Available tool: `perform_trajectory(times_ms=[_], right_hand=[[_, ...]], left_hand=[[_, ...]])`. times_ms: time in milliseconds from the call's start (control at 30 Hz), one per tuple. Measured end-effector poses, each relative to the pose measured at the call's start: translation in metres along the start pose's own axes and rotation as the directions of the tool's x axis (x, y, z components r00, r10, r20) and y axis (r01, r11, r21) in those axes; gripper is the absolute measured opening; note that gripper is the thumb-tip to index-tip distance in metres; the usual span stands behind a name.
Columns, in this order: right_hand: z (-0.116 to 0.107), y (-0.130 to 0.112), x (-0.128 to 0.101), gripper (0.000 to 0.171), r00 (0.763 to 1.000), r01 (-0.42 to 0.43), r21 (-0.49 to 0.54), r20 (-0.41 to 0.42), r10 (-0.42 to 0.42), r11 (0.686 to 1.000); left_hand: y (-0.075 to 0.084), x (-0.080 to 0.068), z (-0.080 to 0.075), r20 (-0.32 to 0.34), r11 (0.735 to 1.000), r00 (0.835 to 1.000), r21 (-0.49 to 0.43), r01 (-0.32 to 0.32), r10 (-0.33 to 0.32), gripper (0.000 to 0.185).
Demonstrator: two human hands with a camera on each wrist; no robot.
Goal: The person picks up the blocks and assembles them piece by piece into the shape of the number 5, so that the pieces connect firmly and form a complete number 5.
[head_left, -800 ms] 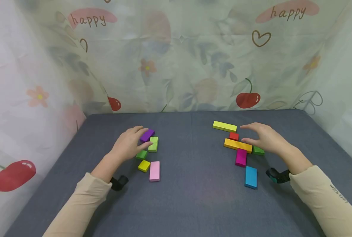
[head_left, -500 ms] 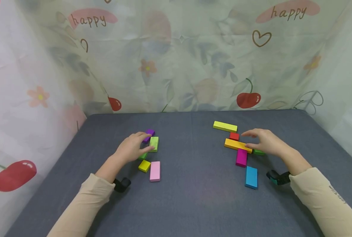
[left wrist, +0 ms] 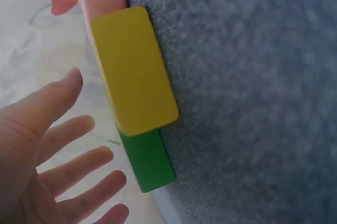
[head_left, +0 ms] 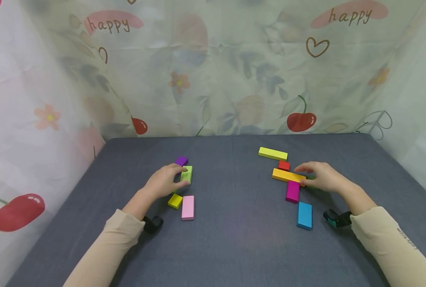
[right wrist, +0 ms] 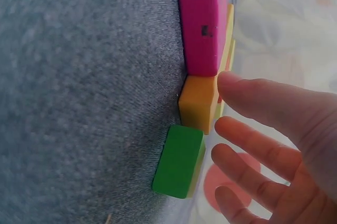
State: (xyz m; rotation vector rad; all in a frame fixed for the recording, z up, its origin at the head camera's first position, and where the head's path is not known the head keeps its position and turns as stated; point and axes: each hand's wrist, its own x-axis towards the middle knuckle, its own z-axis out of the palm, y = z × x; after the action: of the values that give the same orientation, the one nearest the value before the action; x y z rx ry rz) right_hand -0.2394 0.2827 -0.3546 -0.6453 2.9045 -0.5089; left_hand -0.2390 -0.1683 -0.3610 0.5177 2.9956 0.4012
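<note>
The light green block (head_left: 186, 175) and the orange block (head_left: 286, 175) look like small painted wood, so they should be light, stiff and hard to break, though their smooth faces might slide a little under a loose pinch. The light green one would probably hold well with thumb and forefinger on opposite sides, and the orange bar across its narrow width, near its right end, clear of the magenta block (head_left: 293, 192). On the bench (head_left: 234, 247), light green lies left of the middle and orange to the right, well in from the far right corner; both sit well short of the far edge. The left hand (head_left: 164, 181) has its fingers parted and holds nothing, forefinger over the light green block's far part and thumb by its near end. The right hand (head_left: 322, 176) also has loose, parted fingers with nothing in them, thumb and forefinger at the orange bar's right end; whether either hand touches its block cannot be told. In the right wrist view, a green block (right wrist: 179, 163) lies beside that end.
</note>
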Motion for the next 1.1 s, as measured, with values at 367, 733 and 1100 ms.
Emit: perform_trajectory(times_ms=[367, 733, 1100], right_hand=[[0.0036, 0.0021, -0.0007, 0.034, 1.000, -0.006, 0.004, -0.008, 0.006, 1.000], [0.0057, 0.0040, 0.0009, 0.034, 1.000, -0.026, -0.016, -0.006, 0.025, 1.000], [0.0065, 0.0061, 0.0017, 0.034, 1.000, -0.026, 0.002, -0.014, 0.026, 1.000]], left_hand=[[0.0003, 0.0045, 0.0020, 0.011, 0.999, 0.998, 0.000, 0.054, -0.054, 0.050], [0.0026, 0.0083, 0.0028, 0.067, 0.991, 0.989, 0.005, 0.133, -0.133, 0.047], [0.0032, 0.0092, 0.0024, 0.053, 0.990, 0.989, 0.033, 0.138, -0.140, 0.039]])
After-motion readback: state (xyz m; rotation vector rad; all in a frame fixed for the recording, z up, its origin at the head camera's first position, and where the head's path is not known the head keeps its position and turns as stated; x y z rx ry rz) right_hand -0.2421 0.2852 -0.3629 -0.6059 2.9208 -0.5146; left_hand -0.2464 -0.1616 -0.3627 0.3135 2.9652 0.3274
